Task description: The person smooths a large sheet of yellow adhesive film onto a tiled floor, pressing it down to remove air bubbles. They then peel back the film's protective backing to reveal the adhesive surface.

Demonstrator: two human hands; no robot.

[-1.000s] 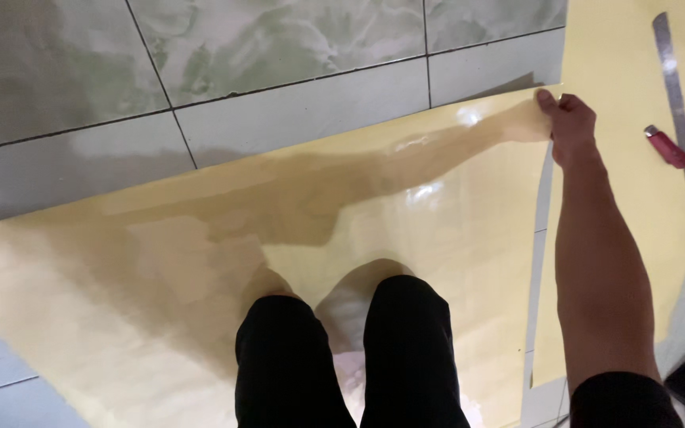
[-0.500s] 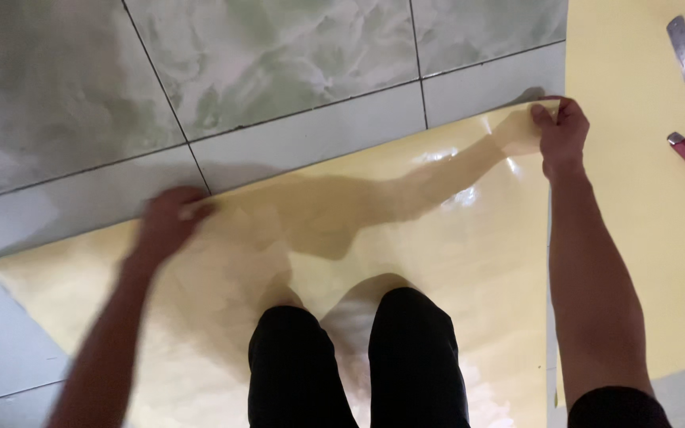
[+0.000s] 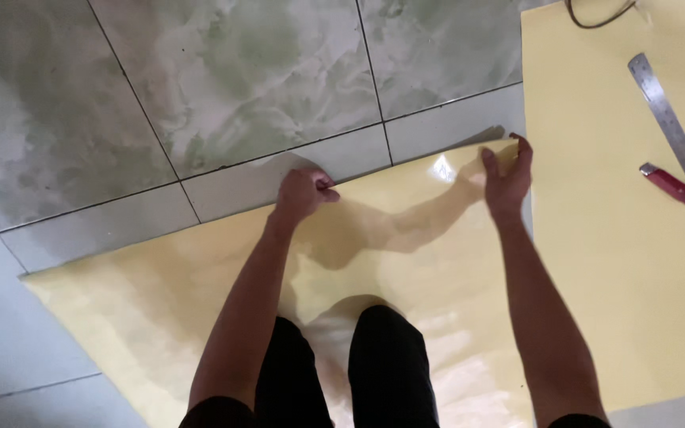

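Pinching the yellow sheet (image 3: 406,261) far edge, left hand (image 3: 301,194) and right hand (image 3: 506,178) grip firmly.

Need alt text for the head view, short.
Seen from above, a person's left hand and right hand grip the far edge of a glossy pale yellow sheet lying on a grey tiled floor. To the right, a steel ruler and a red utility knife rest on a second pale yellow sheet.
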